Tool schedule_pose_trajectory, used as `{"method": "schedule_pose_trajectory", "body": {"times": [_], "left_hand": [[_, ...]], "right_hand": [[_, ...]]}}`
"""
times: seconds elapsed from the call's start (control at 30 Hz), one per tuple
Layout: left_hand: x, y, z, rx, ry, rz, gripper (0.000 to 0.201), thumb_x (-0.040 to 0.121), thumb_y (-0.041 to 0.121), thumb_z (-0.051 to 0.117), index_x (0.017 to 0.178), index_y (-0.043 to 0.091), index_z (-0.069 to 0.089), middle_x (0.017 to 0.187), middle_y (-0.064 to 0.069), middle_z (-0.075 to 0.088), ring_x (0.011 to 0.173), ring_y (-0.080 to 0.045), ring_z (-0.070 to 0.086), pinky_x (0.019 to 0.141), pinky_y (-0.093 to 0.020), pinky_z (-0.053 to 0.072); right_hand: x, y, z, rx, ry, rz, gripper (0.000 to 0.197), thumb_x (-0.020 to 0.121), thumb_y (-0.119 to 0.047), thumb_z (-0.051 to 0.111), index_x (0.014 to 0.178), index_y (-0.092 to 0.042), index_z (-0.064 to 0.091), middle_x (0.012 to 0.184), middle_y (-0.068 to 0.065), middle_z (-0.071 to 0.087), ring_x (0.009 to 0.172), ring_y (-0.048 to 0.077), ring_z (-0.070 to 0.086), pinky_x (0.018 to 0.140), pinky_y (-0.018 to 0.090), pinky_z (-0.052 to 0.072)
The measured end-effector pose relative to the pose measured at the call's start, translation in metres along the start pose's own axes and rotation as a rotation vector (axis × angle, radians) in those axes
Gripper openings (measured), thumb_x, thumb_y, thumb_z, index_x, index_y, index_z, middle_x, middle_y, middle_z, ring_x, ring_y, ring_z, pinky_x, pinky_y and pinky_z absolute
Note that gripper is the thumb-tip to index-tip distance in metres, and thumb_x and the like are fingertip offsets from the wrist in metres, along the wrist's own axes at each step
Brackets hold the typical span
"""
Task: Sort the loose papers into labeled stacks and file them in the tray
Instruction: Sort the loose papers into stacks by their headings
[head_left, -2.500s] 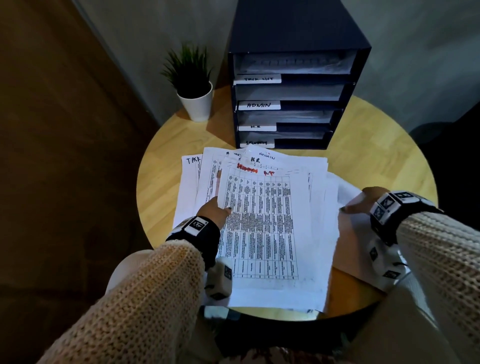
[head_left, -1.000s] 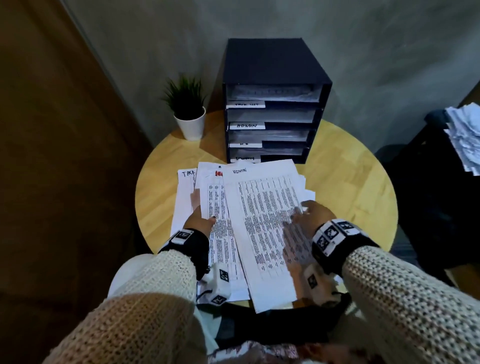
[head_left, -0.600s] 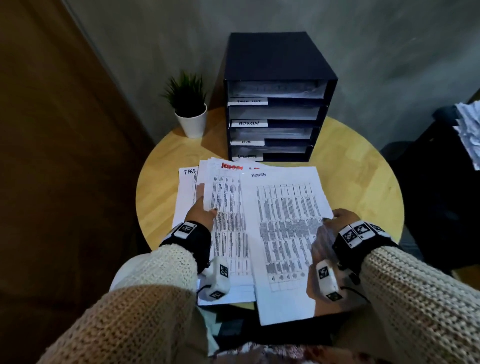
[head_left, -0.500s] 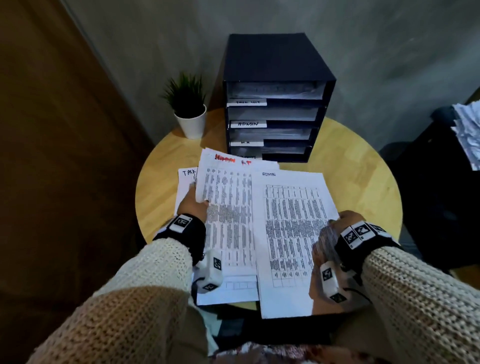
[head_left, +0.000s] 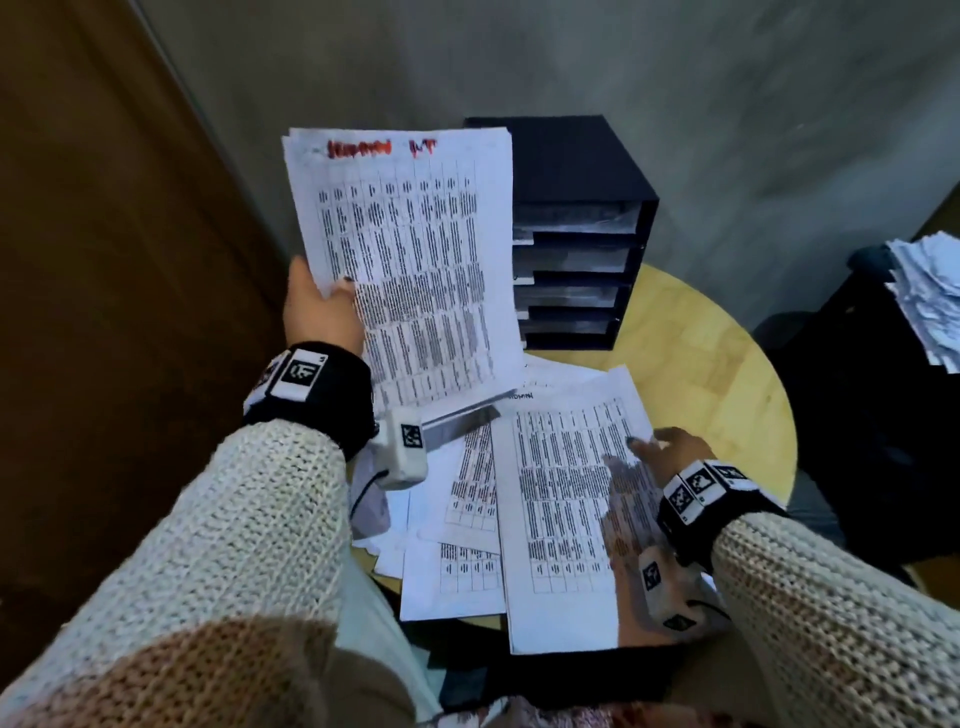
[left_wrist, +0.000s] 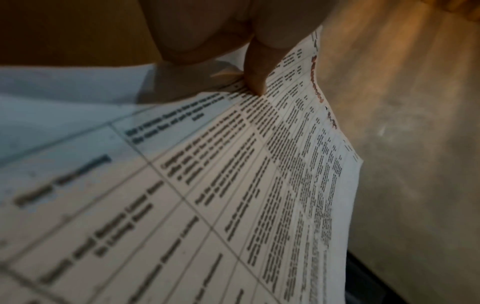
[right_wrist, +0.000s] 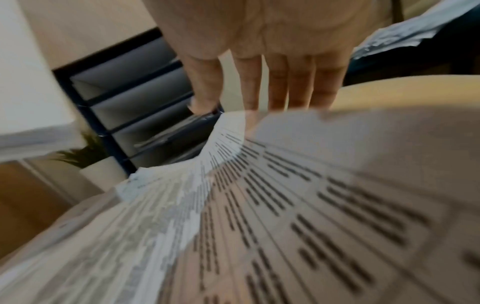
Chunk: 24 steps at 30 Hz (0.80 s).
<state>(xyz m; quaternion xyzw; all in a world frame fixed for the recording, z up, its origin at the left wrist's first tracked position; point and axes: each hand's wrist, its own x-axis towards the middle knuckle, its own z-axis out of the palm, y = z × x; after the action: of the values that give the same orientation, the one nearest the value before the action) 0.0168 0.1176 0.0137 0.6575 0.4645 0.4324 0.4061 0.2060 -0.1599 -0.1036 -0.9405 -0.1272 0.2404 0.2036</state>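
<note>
My left hand (head_left: 332, 301) grips the left edge of a stack of printed sheets with a red heading (head_left: 410, 260) and holds it up above the table. In the left wrist view the thumb (left_wrist: 255, 82) presses on the stack's top sheet (left_wrist: 233, 185). My right hand (head_left: 647, 447) pinches the right edge of a sheet headed ADMIN (head_left: 561, 499), thumb on top and fingers showing through from beneath (right_wrist: 275, 86). That sheet (right_wrist: 285, 205) lies low over the table. The dark four-slot tray (head_left: 576, 171) stands behind, partly hidden by the raised stack.
More loose sheets (head_left: 467, 499) lie fanned on the round wooden table (head_left: 691, 353) under both hands. A potted plant (right_wrist: 85, 152) stands left of the tray (right_wrist: 135, 86). A crumpled paper pile (head_left: 930, 291) sits on a dark surface at the right.
My left hand has lifted the red-headed stack off the table and up in front of the tray. My right hand stayed on the ADMIN sheet's right edge.
</note>
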Motion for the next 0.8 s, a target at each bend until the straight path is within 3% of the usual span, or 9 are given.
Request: {"method": "schedule_pose_trajectory", "body": {"times": [0.07,0.13,0.27,0.33,0.43,0.57,0.63,0.7,0.8], "left_hand": [[-0.003,0.001,0.006,-0.016,-0.015,-0.049,0.048,0.096,0.016,0.048,0.142,0.015,0.036,0.136,-0.003,0.051,0.122,-0.023,0.05,0.1,-0.03,0.041],[-0.013,-0.003,0.015,-0.018,-0.051,-0.112,0.049,0.096,0.017,0.05,0.142,0.012,0.036,0.14,-0.007,0.049,0.127,-0.025,0.047,0.099,-0.028,0.037],[-0.039,-0.022,0.037,-0.124,-0.152,-0.249,0.046,0.095,0.023,0.055,0.137,0.01,0.041,0.137,-0.008,0.051,0.122,-0.029,0.05,0.095,-0.027,0.038],[-0.052,-0.032,0.046,-0.212,-0.205,-0.306,0.048,0.091,0.025,0.06,0.135,0.012,0.042,0.131,-0.009,0.054,0.118,-0.029,0.054,0.101,-0.037,0.043],[-0.065,-0.037,0.051,-0.402,-0.302,-0.378,0.047,0.087,0.013,0.065,0.13,0.01,0.047,0.121,-0.01,0.06,0.107,-0.027,0.061,0.095,-0.041,0.05],[-0.056,-0.046,0.039,-0.545,-0.317,-0.417,0.031,0.083,0.0,0.066,0.111,0.011,0.06,0.109,-0.011,0.067,0.089,-0.026,0.065,0.084,-0.04,0.054],[-0.049,-0.052,0.027,-0.466,-0.255,-0.381,0.024,0.081,0.002,0.069,0.103,0.01,0.062,0.096,-0.01,0.068,0.075,-0.019,0.064,0.072,-0.028,0.056],[-0.047,-0.057,0.02,-0.355,-0.279,-0.328,0.018,0.081,-0.002,0.067,0.089,0.012,0.06,0.082,-0.004,0.065,0.065,-0.011,0.059,0.057,-0.015,0.052],[-0.052,-0.075,0.022,-0.19,-0.393,-0.248,0.025,0.082,-0.013,0.06,0.096,0.007,0.06,0.08,-0.003,0.062,0.076,-0.018,0.059,0.072,-0.024,0.053]], "right_hand": [[-0.008,-0.011,-0.002,0.229,0.08,-0.093,0.06,0.093,-0.052,0.045,0.136,-0.01,0.049,0.135,0.014,0.053,0.122,0.032,0.052,0.098,0.035,0.04],[-0.016,-0.028,0.0,0.556,0.028,-0.134,0.06,0.093,-0.057,0.038,0.132,-0.015,0.053,0.127,0.008,0.06,0.123,0.028,0.053,0.101,0.036,0.038],[-0.035,-0.059,0.005,1.266,-0.228,-0.127,0.032,0.092,-0.043,0.05,0.103,-0.014,0.058,0.099,0.007,0.068,0.088,0.023,0.066,0.085,0.037,0.05],[-0.043,-0.067,0.001,1.311,-0.22,-0.198,0.015,0.082,-0.018,0.067,0.093,-0.012,0.059,0.093,0.007,0.071,0.078,0.021,0.069,0.073,0.035,0.057],[-0.042,-0.066,-0.005,1.285,-0.081,-0.161,0.024,0.084,0.003,0.062,0.1,-0.012,0.053,0.11,0.02,0.064,0.085,0.031,0.061,0.084,0.049,0.053],[-0.036,-0.05,-0.023,1.108,0.123,-0.175,0.031,0.089,0.007,0.053,0.116,-0.01,0.057,0.108,0.014,0.063,0.095,0.027,0.06,0.079,0.033,0.054],[-0.03,-0.04,-0.03,0.992,0.164,-0.188,0.024,0.088,0.006,0.054,0.107,-0.007,0.062,0.106,0.014,0.064,0.094,0.027,0.06,0.086,0.036,0.047],[-0.024,-0.032,-0.034,0.894,0.199,-0.194,0.02,0.086,0.002,0.057,0.091,-0.016,0.06,0.1,0.011,0.067,0.086,0.025,0.06,0.081,0.033,0.045],[-0.02,-0.027,-0.033,0.816,0.198,-0.233,0.022,0.086,0.002,0.057,0.078,-0.019,0.059,0.081,-0.001,0.066,0.08,0.021,0.056,0.078,0.03,0.04]]}}
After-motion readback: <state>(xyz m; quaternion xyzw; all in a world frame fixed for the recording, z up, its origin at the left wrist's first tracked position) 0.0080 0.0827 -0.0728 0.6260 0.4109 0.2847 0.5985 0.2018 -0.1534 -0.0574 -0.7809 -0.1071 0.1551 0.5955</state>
